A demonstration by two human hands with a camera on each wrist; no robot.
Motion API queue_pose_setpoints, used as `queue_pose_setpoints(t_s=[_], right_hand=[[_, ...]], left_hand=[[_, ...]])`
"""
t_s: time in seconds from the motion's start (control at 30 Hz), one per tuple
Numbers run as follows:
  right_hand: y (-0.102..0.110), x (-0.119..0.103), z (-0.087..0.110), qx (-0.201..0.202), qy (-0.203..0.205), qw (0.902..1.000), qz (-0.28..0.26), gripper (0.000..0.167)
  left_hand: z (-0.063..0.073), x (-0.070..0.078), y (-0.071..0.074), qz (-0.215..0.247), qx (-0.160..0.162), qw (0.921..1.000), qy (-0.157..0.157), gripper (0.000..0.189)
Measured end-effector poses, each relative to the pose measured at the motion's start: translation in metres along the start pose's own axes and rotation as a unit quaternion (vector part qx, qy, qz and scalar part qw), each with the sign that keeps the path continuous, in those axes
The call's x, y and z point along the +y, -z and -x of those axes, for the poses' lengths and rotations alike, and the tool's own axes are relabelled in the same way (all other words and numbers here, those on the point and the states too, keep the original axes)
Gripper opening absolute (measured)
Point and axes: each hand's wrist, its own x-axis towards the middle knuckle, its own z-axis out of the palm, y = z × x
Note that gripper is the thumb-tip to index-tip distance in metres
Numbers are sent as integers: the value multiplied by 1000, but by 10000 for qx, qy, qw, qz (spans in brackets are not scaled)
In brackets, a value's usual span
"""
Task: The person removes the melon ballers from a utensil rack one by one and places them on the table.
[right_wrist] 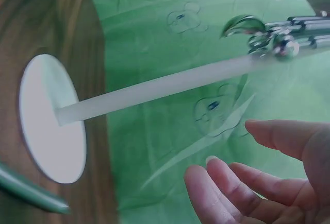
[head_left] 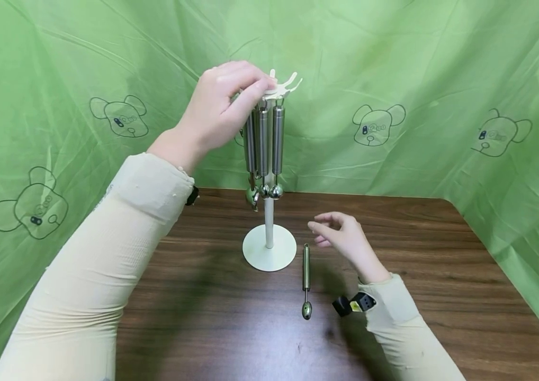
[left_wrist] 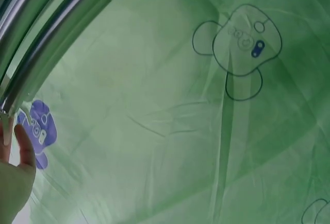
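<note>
I see the left hand (head_left: 226, 103) pinching the top of the white stand (head_left: 269, 222), steel utensils (head_left: 263, 143) hanging from it; to its right, a metal scoop (head_left: 306, 270) lies near the right hand (head_left: 343, 238), fingers relaxed

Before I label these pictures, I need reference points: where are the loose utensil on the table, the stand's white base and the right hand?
Loose utensil (head_left: 306, 276): head view, on its handle.
White base (head_left: 269, 260): head view, bare disc before the pole.
Right hand (head_left: 347, 239): head view, mid-hand.
</note>
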Motion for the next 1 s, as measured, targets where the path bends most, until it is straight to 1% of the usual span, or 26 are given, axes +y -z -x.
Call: queue_pose_setpoints(t_s=[0.13,0.2,0.33,0.47,0.63,0.73,0.8,1.0], right_hand=[[5,-19,-7,19,272,9996,88,45],[7,-29,-10,43,493,9987,141,44],[10,-50,-13,96,964,9953,21,40],[10,-71,-17,149,1516,9878,-314,38],[8,-92,-24,94,2110,9747,-732,35],[6,-102,-27,-29,2296,9695,-855,36],[4,-109,-28,-117,2359,9677,-879,37],[-2,-123,-33,-318,2351,9649,-1126,37]], left_hand=[[-1,-1,2,10,-183,9998,-84,31],[-1,-1,2,22,-222,9997,-130,30],[-1,1,2,-40,-245,9995,-178,29],[-2,3,1,-228,-222,9993,-186,29],[-2,5,0,-434,-148,9988,-153,29],[-3,5,0,-526,-102,9985,-138,29],[-3,6,-1,-548,-68,9984,-145,27],[-2,9,-2,-732,-10,9973,-112,27]])
